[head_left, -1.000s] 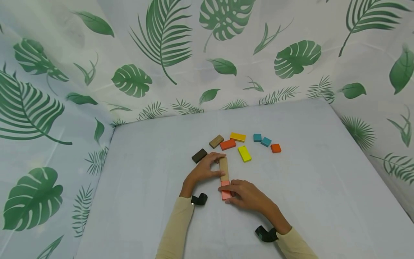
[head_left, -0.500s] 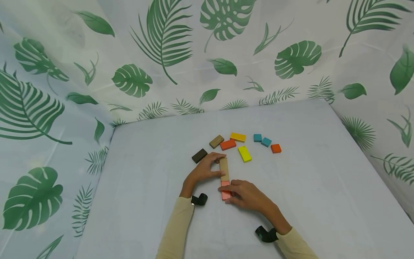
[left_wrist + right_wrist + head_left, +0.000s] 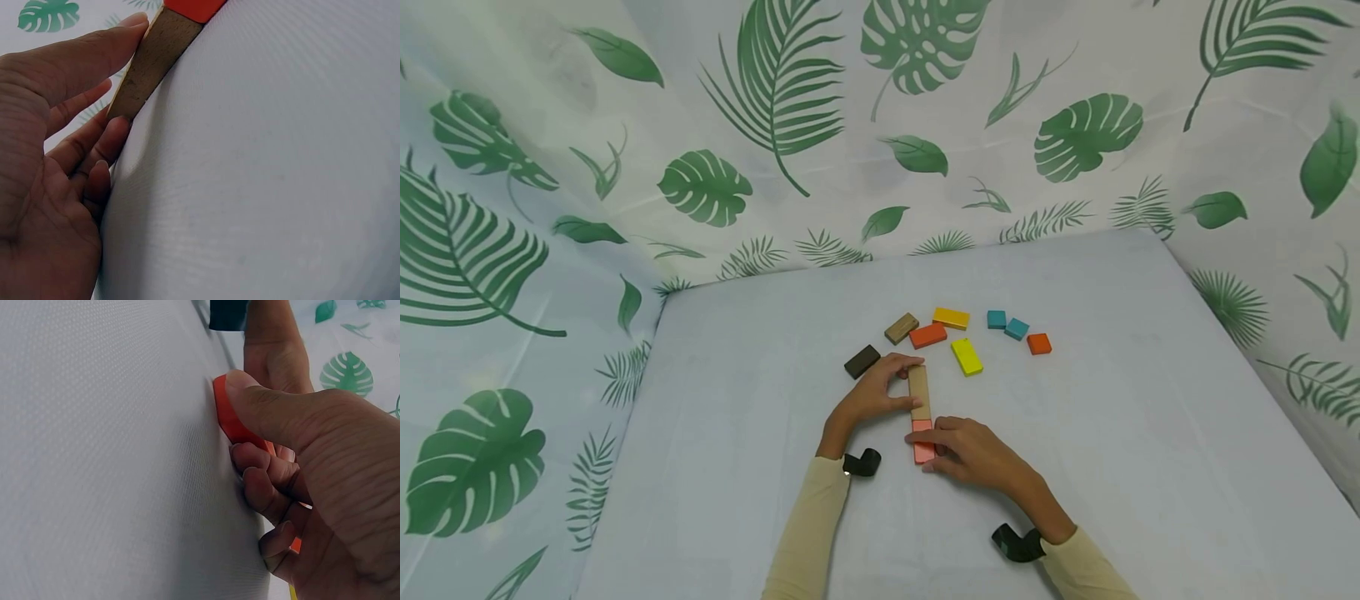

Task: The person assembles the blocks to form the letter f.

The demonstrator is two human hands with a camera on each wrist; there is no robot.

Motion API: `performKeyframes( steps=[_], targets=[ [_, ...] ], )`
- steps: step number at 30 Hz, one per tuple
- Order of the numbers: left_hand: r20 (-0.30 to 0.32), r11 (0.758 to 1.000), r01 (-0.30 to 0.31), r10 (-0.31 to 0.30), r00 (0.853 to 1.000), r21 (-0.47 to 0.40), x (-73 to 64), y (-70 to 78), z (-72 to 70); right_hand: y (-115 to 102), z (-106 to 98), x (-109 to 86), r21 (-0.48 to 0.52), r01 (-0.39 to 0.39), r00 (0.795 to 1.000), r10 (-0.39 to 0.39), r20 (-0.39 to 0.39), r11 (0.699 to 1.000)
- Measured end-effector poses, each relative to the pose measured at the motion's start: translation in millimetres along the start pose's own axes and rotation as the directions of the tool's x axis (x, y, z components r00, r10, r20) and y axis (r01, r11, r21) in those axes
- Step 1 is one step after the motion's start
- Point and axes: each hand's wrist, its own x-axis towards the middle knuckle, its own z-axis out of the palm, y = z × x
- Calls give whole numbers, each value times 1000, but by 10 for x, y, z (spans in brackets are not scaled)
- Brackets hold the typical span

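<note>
A long tan wooden block (image 3: pixel 918 385) lies flat on the table, pointing away from me. My left hand (image 3: pixel 874 392) grips it from the left, thumb at its near part and index finger at its far end. Against its near end lies a coral-red block (image 3: pixel 924 453), in line with it; whether this is one piece or two I cannot tell. My right hand (image 3: pixel 981 452) holds the coral-red block between thumb and index finger, the index lying across its top. In the right wrist view the remaining fingers curl beside the coral-red block (image 3: pixel 230 419).
Behind the hands lie a dark brown block (image 3: pixel 862 361), a brown block (image 3: pixel 901 328), a red block (image 3: pixel 928 336), an orange-yellow block (image 3: pixel 951 318) and a bright yellow block (image 3: pixel 967 357). Farther right are two blue blocks (image 3: pixel 996 319) and a small orange one (image 3: pixel 1039 343). Leaf-patterned cloth borders the table.
</note>
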Motion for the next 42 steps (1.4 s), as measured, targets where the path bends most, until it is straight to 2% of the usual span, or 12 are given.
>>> performKeyframes(
  steps=[6,10,14,16,19,23,24,26,29,33,37,42],
  targets=[
    [1,1000,0,0,1000,7,9,4,-3,5,-2,-5,-9,4,1000,-4,-3,1000],
    [-18,1000,-5,5,1000,-4,11,2,-1,24,-10,-13,72,-12,1000,13,-17,997],
    [-115,1000,14,-14,993,-7,-21,-4,9,57,5,-23,165,-37,991,57,-122,986],
    [-219,1000,24,-23,975,1,-55,0,11,73,28,-31,171,-49,977,83,-195,984],
    [-427,996,75,-48,903,47,-110,25,-7,82,60,-45,136,-92,959,124,-253,986],
    [-658,956,264,-114,745,132,-174,60,-67,71,83,-60,36,-140,968,144,-208,990],
    [-683,937,315,-134,718,148,-186,62,-83,68,87,-64,12,-141,971,141,-192,990],
    [-692,903,399,-187,697,158,-205,57,-109,61,92,-71,-23,-141,977,136,-167,990],
    [-630,887,442,-269,728,132,-220,31,-129,53,86,-77,-38,-141,978,134,-161,989],
    [-539,902,429,-335,772,53,-218,-15,-127,51,73,-80,-36,-149,978,141,-156,988],
    [-506,918,392,-314,803,53,-190,-48,-118,54,68,-89,-21,-154,978,149,-142,988],
    [-443,947,295,-212,871,127,-112,-45,-116,63,67,-99,-11,-157,978,153,-144,988]
  ],
)
